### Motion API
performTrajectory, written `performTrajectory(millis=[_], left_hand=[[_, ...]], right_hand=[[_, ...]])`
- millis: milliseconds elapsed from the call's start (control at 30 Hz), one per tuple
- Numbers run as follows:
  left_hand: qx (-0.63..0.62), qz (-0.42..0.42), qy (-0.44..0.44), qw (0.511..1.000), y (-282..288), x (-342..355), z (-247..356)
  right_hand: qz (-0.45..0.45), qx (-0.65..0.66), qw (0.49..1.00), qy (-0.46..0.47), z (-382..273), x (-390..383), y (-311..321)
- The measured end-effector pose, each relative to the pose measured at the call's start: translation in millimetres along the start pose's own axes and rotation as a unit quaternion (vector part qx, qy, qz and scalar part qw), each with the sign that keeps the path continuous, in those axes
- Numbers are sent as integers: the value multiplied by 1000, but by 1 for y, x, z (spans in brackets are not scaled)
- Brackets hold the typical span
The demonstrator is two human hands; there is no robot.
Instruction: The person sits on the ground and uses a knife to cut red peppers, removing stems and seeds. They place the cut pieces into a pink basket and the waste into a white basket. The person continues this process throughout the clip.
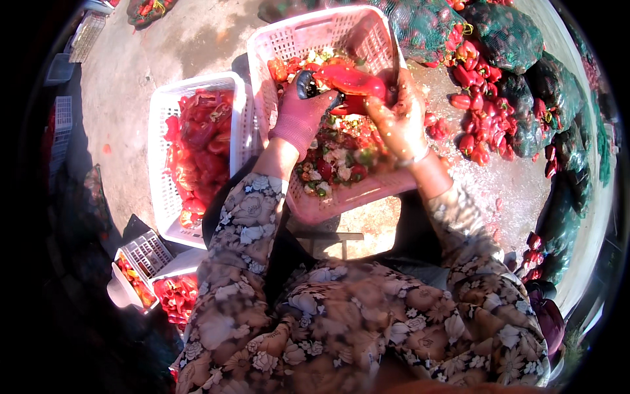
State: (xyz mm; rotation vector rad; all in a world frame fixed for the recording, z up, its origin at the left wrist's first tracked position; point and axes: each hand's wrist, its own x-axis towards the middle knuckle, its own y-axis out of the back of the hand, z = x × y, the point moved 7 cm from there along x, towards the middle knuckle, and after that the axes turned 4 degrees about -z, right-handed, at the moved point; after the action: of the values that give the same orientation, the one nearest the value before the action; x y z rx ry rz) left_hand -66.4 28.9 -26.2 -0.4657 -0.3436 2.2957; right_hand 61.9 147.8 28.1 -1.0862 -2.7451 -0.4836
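Note:
Both of my hands are over a pink perforated crate [289, 34] that holds cores, seeds and scraps of pepper. My left hand [298, 121], in a pink glove with dark fingertips, grips the left end of a red bell pepper [354, 80]. The pepper looks opened, with pale seeds on it. My bare right hand [401, 121], wet and dotted with seeds, closes on the pepper's right end. A thin dark edge rises beside its fingers; I cannot tell if it is a tool. Left of this crate stands a white crate [157, 154] full of red pepper pieces [200, 148].
Green mesh sacks [505, 36] of peppers line the right side, with loose red peppers [482, 108] spilled beside them. At lower left are another crate [146, 253] and red pepper pieces [177, 299]. Concrete floor [125, 79] lies to the left.

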Motion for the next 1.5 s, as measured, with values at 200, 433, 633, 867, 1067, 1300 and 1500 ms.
performTrajectory(millis=[200,433,633,867,1067,1300,1500], left_hand=[[198,34,-81,976,15,16,-8],[377,140,-109,909,20,12,30],[441,44,16,896,74,42,2],[61,-120,6,991,-6,17,36],[251,-110,-49,961,14,4,40],[432,159,53,886,263,-16,109],[555,161,-23,816,160,-1,106]], right_hand=[[2,-6,1000,-18,6,2,5],[24,-103,994,-20,-8,5,28],[64,180,974,-125,20,19,51],[-10,255,942,-216,28,4,42],[-119,316,924,-180,38,0,-15],[-49,27,980,-190,80,16,98],[202,-401,841,-302,253,-63,367]])
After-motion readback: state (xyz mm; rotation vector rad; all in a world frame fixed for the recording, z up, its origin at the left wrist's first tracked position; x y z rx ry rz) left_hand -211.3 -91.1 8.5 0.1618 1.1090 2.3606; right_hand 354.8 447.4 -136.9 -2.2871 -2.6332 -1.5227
